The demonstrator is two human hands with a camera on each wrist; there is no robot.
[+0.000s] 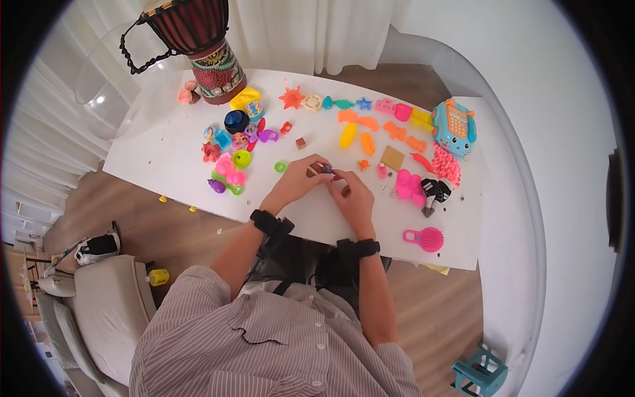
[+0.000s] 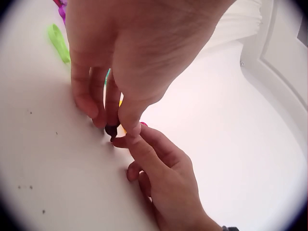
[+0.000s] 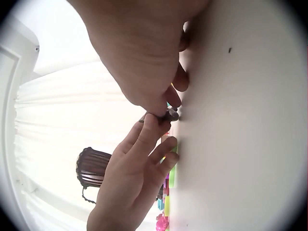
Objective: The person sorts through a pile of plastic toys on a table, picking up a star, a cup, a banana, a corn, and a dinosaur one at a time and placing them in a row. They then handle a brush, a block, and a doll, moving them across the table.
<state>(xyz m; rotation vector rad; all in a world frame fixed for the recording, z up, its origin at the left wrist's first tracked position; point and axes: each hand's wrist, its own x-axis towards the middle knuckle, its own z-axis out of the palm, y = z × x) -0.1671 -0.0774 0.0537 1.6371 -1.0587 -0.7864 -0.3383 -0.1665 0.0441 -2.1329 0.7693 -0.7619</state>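
Observation:
Over the middle of the white table [image 1: 264,119], both hands meet at a small dark purplish-grey lump [image 1: 327,169]. My left hand [image 1: 297,182] pinches it between thumb and fingertips. From the other side, the thumb and finger of my right hand [image 1: 354,198] pinch it too. Seen from the left wrist, the dark lump [image 2: 111,131] tapers to a thin lower end beside the right fingertips. In the right wrist view its rounded end [image 3: 172,115] pokes out between the fingertips, close over the tabletop. The fingers partly hide it.
A small brown cube [image 1: 301,143] and a green ring [image 1: 281,166] lie left of the hands. Colourful toys, a toy phone [image 1: 454,127] and a pink brush [image 1: 424,239] are on the right. A drum [image 1: 215,59] stands at the back left, near more small toys.

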